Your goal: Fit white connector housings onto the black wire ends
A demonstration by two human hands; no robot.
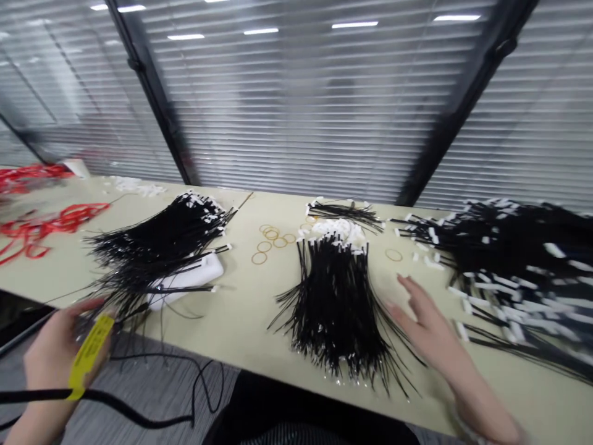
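At the lower left, my left hand (pixel 55 352) is curled at the loose ends of a pile of black wires (pixel 162 232) with white tips. Some strands run in between its thumb and fingers. A yellow tag (pixel 92 349) on a black cable hides part of those fingers. My right hand (pixel 426 327) is held open, fingers stretched, beside the right edge of a middle bundle of black wires (pixel 336 303), with nothing seen in its grasp. That bundle lies with its white ends away from me and shiny bare ends towards me. Under the left pile shows a white object (pixel 199 278).
Several rubber bands (pixel 271 233) lie between the piles, and a single rubber band (pixel 393 254) sits right of the middle bundle. A large wire heap (pixel 509 247) covers the right. Red strips (pixel 60 219) lie far left. Window blinds (pixel 296 111) rise behind the table (pixel 245 309).
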